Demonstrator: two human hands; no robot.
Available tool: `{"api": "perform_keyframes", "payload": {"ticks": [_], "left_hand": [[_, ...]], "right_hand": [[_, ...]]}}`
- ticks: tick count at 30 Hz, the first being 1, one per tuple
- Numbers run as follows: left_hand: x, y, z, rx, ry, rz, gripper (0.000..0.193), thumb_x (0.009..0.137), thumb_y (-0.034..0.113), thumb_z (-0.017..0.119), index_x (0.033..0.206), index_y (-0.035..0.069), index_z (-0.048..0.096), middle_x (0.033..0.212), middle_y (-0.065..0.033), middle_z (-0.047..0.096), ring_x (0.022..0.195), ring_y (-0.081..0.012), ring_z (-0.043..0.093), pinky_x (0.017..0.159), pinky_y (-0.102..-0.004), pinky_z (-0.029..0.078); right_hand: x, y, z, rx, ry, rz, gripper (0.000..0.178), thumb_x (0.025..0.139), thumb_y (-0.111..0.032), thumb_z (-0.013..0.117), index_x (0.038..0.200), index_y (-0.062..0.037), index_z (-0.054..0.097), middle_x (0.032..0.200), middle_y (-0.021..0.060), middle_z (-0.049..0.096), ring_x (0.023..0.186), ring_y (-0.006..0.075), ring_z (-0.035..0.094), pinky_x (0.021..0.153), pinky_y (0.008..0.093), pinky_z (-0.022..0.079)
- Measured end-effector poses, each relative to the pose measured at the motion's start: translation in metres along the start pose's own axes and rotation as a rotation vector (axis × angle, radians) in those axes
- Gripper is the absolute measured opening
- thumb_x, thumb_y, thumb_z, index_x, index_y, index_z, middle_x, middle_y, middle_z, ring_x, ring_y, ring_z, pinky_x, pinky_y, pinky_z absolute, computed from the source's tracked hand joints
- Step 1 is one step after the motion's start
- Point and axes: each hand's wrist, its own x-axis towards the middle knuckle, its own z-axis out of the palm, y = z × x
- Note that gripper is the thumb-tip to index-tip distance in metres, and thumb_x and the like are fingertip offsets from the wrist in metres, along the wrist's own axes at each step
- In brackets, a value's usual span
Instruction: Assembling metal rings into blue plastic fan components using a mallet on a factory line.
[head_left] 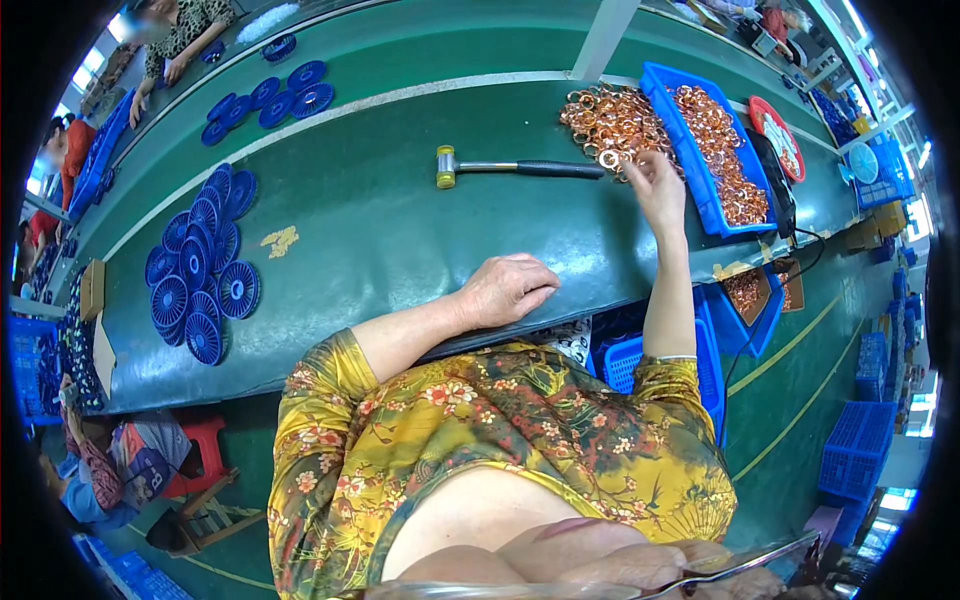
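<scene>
Ring (601, 160), face upward, round, shiny copper, at right hand (661, 196), whether pinched unclear; left hand (508, 289) loosely clenched; hammer (500, 167) lying left–right, head leftward

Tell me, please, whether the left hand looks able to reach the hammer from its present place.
Probably yes: the left hand rests on the green tabletop, the hammer lies farther in, and only tabletop surface shows between them.

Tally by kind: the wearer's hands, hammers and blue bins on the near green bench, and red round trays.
Bare left hand and right hand: 2
Yellow-faced hammer with dark grip: 1
Blue rectangular plastic bin: 1
Red round tray: 1
Total: 5
</scene>
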Motion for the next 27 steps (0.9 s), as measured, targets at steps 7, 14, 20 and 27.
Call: {"api": "perform_keyframes", "payload": {"ticks": [7,14,20,27], "left_hand": [[-0.008,0.0,-0.014,0.105,0.178,0.114,0.01,0.081,0.013,0.066,0.089,0.007,0.065,0.086,-0.0082,0.066,0.085,-0.0266,0.064,0.073,-0.0368,0.053],[-0.047,-0.026,-0.119,0.68,0.551,0.067,0.009,0.075,0.011,0.065,0.084,0.009,0.064,0.086,-0.0068,0.065,0.082,-0.0254,0.064,0.072,-0.0365,0.053],[-0.105,-0.101,-0.288,1.239,0.757,-0.474,0.015,0.073,0.023,0.063,0.077,0.008,0.065,0.083,-0.0136,0.065,0.08,-0.0317,0.064,0.068,-0.0452,0.052],[-0.148,-0.141,-0.365,0.772,0.327,-1.464,0.084,0.068,0.067,0.064,0.131,0.014,0.049,0.13,-0.0148,0.053,0.12,-0.0331,0.051,0.098,-0.0512,0.04]], "right_hand": [[-0.017,-0.008,0.015,-0.066,-0.153,-0.068,0.02,0.085,-0.018,0.058,0.093,-0.0003,0.064,0.08,0.0199,0.064,0.069,0.0289,0.062,0.064,0.0381,0.047],[-0.094,-0.037,0.032,0.301,-0.06,-0.23,0.013,0.084,-0.01,0.066,0.076,-0.0024,0.058,0.063,0.0005,0.049,0.057,0.0095,0.044,0.052,0.0249,0.038],[-0.128,-0.084,0.054,0.357,-0.131,-0.323,0.018,0.084,-0.012,0.069,0.076,-0.0001,0.058,0.07,0.0,0.051,0.057,0.0069,0.042,0.051,0.0234,0.037],[-0.117,-0.073,0.063,0.528,-0.242,-0.091,0.019,0.083,-0.015,0.071,0.077,-0.0002,0.06,0.067,-0.0008,0.053,0.057,0.0055,0.044,0.052,0.0206,0.037]]}}
